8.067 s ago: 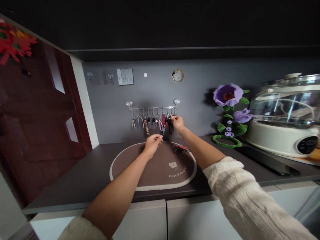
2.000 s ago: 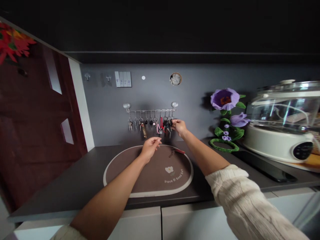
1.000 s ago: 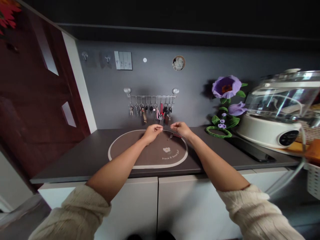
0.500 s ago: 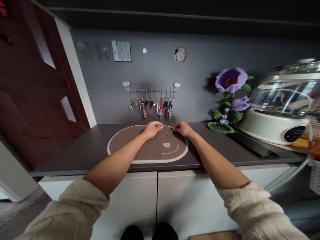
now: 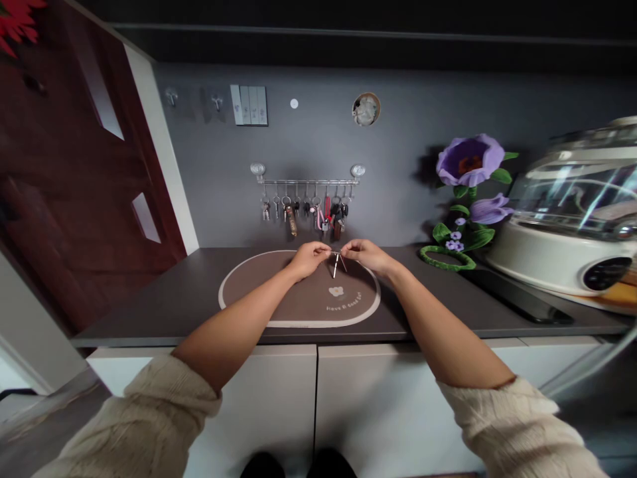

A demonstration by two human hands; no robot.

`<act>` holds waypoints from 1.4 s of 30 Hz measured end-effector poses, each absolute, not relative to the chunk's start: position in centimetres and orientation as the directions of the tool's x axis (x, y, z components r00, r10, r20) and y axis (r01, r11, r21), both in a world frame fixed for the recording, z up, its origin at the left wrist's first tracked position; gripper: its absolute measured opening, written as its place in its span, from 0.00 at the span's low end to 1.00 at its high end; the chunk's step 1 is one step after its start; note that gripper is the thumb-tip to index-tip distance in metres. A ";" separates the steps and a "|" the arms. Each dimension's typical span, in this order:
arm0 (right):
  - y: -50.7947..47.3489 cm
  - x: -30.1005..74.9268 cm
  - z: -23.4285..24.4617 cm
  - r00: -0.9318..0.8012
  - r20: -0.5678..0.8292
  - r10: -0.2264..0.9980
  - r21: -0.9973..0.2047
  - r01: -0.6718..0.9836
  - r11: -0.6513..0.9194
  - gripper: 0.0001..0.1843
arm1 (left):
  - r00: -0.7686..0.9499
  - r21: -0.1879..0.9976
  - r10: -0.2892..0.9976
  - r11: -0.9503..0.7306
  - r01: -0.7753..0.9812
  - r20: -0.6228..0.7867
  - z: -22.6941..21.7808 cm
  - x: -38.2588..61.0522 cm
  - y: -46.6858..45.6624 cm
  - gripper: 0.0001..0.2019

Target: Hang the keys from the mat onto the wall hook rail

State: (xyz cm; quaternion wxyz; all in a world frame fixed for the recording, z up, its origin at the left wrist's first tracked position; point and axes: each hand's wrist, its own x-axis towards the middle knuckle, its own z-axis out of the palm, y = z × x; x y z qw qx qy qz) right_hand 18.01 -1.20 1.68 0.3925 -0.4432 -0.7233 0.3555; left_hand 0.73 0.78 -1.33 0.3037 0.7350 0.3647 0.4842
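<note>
Over the oval brown mat (image 5: 279,299), my left hand (image 5: 309,259) and my right hand (image 5: 367,255) almost meet at the fingertips. Between them they pinch a small thin key ring, too fine to make out clearly. A couple of slim metal keys (image 5: 336,266) dangle from it below my fingers, one catching the light. Both hands are closed, thumb against fingers. Just behind, several bunches of keys (image 5: 291,219) hang from hooks on a clear rail (image 5: 303,181) fixed to the wall.
On the right of the dark counter (image 5: 154,292) stand a purple fabric flower (image 5: 470,162) with a green looped base, a black phone (image 5: 527,302) and a white appliance with a clear top (image 5: 552,255). White cupboard doors (image 5: 378,398) lie below. A dark overhang (image 5: 318,43) is above.
My right hand has come closer to my left, and both now meet at the ring. The keys hang straighter and lower between them. The view has shifted slightly left.
</note>
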 end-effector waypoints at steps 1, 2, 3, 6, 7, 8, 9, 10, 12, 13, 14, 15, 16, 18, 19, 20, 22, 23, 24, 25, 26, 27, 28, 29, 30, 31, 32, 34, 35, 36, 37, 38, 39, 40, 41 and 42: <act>-1.2 18.0 1.7 -0.307 0.263 0.915 -0.873 0.327 0.361 0.07 | 0.273 0.798 0.822 -0.559 0.226 0.499 -1.3 0.8 0.7 0.11; -1.2 17.9 1.7 -0.318 0.270 0.909 -0.881 0.299 0.367 0.08 | 0.283 0.795 0.813 -0.570 0.208 0.509 -1.2 0.8 0.7 0.12; -1.2 17.9 1.6 -0.332 0.275 0.902 -0.886 0.276 0.372 0.09 | 0.295 0.792 0.803 -0.580 0.190 0.517 -1.1 0.8 0.7 0.12; -0.9 17.8 1.4 -0.360 0.278 0.891 -0.899 0.230 0.373 0.12 | 0.308 0.793 0.790 -0.590 0.150 0.530 -1.0 0.8 0.6 0.13; -0.8 17.8 1.3 -0.366 0.278 0.888 -0.905 0.209 0.370 0.12 | 0.304 0.798 0.792 -0.587 0.141 0.529 -0.9 0.8 0.6 0.13; -0.7 17.7 1.2 -0.375 0.280 0.884 -0.912 0.182 0.366 0.12 | 0.300 0.803 0.795 -0.581 0.131 0.527 -0.9 0.8 0.6 0.13; -0.7 17.7 1.2 -0.385 0.283 0.879 -0.919 0.151 0.363 0.12 | 0.296 0.810 0.799 -0.574 0.119 0.523 -0.9 0.8 0.6 0.13; -0.6 17.6 1.2 -0.393 0.288 0.874 -0.926 0.120 0.359 0.12 | 0.297 0.818 0.803 -0.565 0.106 0.517 -0.9 0.8 0.6 0.13; -0.6 17.5 1.1 -0.398 0.298 0.868 -0.934 0.066 0.351 0.12 | 0.310 0.832 0.807 -0.549 0.079 0.503 -0.8 0.8 0.5 0.14; -0.6 17.4 1.1 -0.394 0.303 0.868 -0.936 0.047 0.348 0.12 | 0.319 0.838 0.808 -0.541 0.067 0.496 -0.7 0.8 0.5 0.14; -0.6 17.4 1.1 -0.387 0.307 0.869 -0.938 0.033 0.346 0.12 | 0.324 0.843 0.808 -0.535 0.056 0.492 -0.7 0.8 0.4 0.14; -0.6 17.3 1.1 -0.380 0.311 0.871 -0.938 0.022 0.345 0.12 | 0.325 0.847 0.809 -0.530 0.046 0.489 -0.6 0.8 0.4 0.15; -0.6 17.3 1.1 -0.372 0.317 0.872 -0.938 0.014 0.346 0.12 | 0.321 0.850 0.811 -0.526 0.036 0.489 -0.5 0.9 0.4 0.15; -0.6 17.2 1.0 -0.358 0.326 0.875 -0.937 0.002 0.350 0.13 | 0.305 0.856 0.817 -0.517 0.017 0.488 -0.5 0.9 0.3 0.15; -0.6 17.1 1.0 -0.354 0.328 0.876 -0.937 -0.002 0.350 0.13 | 0.296 0.858 0.821 -0.513 0.006 0.489 -0.4 1.0 0.3 0.15; -0.6 17.1 0.9 -0.350 0.329 0.877 -0.937 -0.005 0.349 0.14 | 0.288 0.860 0.823 -0.510 -0.005 0.489 -0.4 1.0 0.3 0.15; -0.5 17.0 0.9 -0.342 0.330 0.880 -0.937 -0.008 0.349 0.14 | 0.272 0.865 0.829 -0.500 -0.030 0.489 -0.5 1.1 0.3 0.15; -0.5 16.9 0.8 -0.336 0.334 0.881 -0.936 -0.008 0.352 0.15 | 0.263 0.869 0.834 -0.492 -0.044 0.485 -0.5 1.1 0.3 0.15; -0.4 16.9 0.8 -0.329 0.340 0.881 -0.934 -0.008 0.358 0.15 | 0.255 0.874 0.839 -0.483 -0.059 0.481 -0.5 1.1 0.3 0.15; -0.4 16.9 0.7 -0.322 0.348 0.880 -0.931 -0.008 0.365 0.16 | 0.249 0.878 0.844 -0.473 -0.075 0.476 -0.5 1.1 0.3 0.15; -0.4 16.8 0.7 -0.318 0.356 0.879 -0.928 -0.009 0.373 0.16 | 0.246 0.881 0.847 -0.464 -0.090 0.471 -0.5 1.2 0.3 0.15; -0.4 16.8 0.6 -0.316 0.364 0.876 -0.925 -0.011 0.380 0.16 | 0.246 0.884 0.849 -0.456 -0.104 0.467 -0.5 1.2 0.3 0.15; -0.4 16.8 0.6 -0.316 0.373 0.872 -0.921 -0.012 0.389 0.16 | 0.248 0.886 0.850 -0.449 -0.116 0.464 -0.5 1.2 0.3 0.15; -0.4 16.7 0.5 -0.314 0.383 0.869 -0.917 -0.011 0.400 0.15 | 0.251 0.887 0.851 -0.445 -0.126 0.462 -0.5 1.2 0.3 0.15; -0.4 16.7 0.5 -0.310 0.394 0.865 -0.911 -0.009 0.412 0.15 | 0.252 0.888 0.851 -0.441 -0.133 0.460 -0.5 1.2 0.2 0.15; -0.4 16.6 0.5 -0.303 0.407 0.861 -0.905 -0.005 0.426 0.15 | 0.251 0.888 0.852 -0.439 -0.136 0.460 -0.5 1.3 0.2 0.15; -0.4 16.6 0.5 -0.294 0.422 0.858 -0.898 -0.001 0.441 0.15 | 0.249 0.888 0.853 -0.439 -0.136 0.460 -0.5 1.3 0.1 0.15; -0.4 16.6 0.5 -0.272 0.448 0.852 -0.884 0.010 0.468 0.16 | 0.243 0.886 0.852 -0.445 -0.128 0.463 -0.6 1.3 0.1 0.16; -0.4 16.7 0.5 -0.262 0.457 0.850 -0.879 0.015 0.477 0.16 | 0.239 0.884 0.851 -0.451 -0.122 0.467 -0.6 1.3 0.0 0.16; -0.3 16.8 0.5 -0.253 0.464 0.849 -0.875 0.019 0.484 0.16 | 0.235 0.883 0.851 -0.457 -0.112 0.470 -0.6 1.3 0.0 0.17; -0.2 16.9 0.6 -0.242 0.471 0.849 -0.872 0.023 0.490 0.16 | 0.230 0.881 0.851 -0.462 -0.100 0.472 -0.7 1.3 0.0 0.17; -0.1 17.0 0.6 -0.228 0.477 0.849 -0.869 0.026 0.495 0.15 | 0.225 0.880 0.851 -0.468 -0.084 0.474 -0.7 1.3 0.0 0.17; 0.0 17.1 0.7 -0.210 0.486 0.849 -0.865 0.025 0.501 0.15 | 0.219 0.879 0.853 -0.471 -0.066 0.474 -0.8 1.3 0.1 0.18; 0.2 17.2 0.7 -0.188 0.496 0.848 -0.861 0.020 0.508 0.15 | 0.214 0.879 0.855 -0.474 -0.047 0.472 -0.8 1.3 0.1 0.18; 0.3 17.3 0.8 -0.166 0.506 0.847 -0.857 0.013 0.514 0.15 | 0.208 0.879 0.857 -0.476 -0.030 0.471 -0.9 1.2 0.2 0.18; 0.4 17.4 1.0 -0.143 0.513 0.846 -0.855 0.004 0.519 0.15 | 0.201 0.877 0.858 -0.480 -0.017 0.473 -0.9 1.2 0.3 0.18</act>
